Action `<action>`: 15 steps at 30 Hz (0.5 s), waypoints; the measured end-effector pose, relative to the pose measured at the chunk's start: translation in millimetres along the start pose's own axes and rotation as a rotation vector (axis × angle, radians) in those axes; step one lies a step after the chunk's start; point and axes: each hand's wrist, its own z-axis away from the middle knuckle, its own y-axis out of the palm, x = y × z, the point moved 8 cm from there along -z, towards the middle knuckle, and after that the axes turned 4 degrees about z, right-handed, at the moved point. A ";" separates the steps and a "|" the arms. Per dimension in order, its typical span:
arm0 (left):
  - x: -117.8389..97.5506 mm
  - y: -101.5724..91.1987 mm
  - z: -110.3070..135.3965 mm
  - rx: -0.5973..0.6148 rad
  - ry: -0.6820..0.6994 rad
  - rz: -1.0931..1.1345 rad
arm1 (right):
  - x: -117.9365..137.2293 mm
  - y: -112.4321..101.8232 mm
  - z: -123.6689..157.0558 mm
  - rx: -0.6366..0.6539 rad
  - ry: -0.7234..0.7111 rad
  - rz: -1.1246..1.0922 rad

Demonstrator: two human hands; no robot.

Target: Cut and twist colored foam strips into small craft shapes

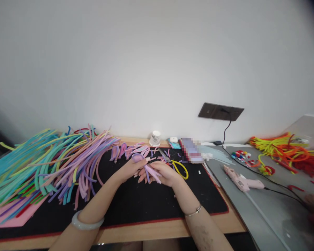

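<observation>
On my feed the black mat (136, 205) covers most of the desk, and a big heap of pastel chenille stems (42, 164) spills over its left edge. A pink glue gun (240, 181) lies on the grey sheet (251, 212) beyond the mat's right edge. Near the mat's middle, toward its back edge, the left hand (129, 169) and right hand (167, 174) meet, both sets of fingers pinching a lilac chenille-stem bundle (152, 173), with yellow-handled cutters (180, 168) just right of the right hand.
</observation>
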 end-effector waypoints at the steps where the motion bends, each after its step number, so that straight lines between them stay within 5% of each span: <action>1: -0.8 0.2 1.0 -0.001 0.004 -0.002 | -2.4 4.6 0.4 0.051 0.022 -0.073; 4: 1.1 -6.9 2.6 -0.092 -0.013 -0.026 | -4.0 12.2 0.7 0.097 0.000 -0.222; 9: 1.3 -13.0 0.5 -0.173 -0.023 -0.021 | 0.0 8.4 -2.2 0.000 -0.132 -0.262; 12: 1.2 -15.1 -1.2 -0.210 -0.034 -0.005 | 9.9 0.9 -1.4 -0.137 -0.242 -0.019; 15: 6.7 -19.2 -1.6 -0.271 -0.069 -0.022 | 23.7 -2.8 4.2 -0.307 -0.324 0.461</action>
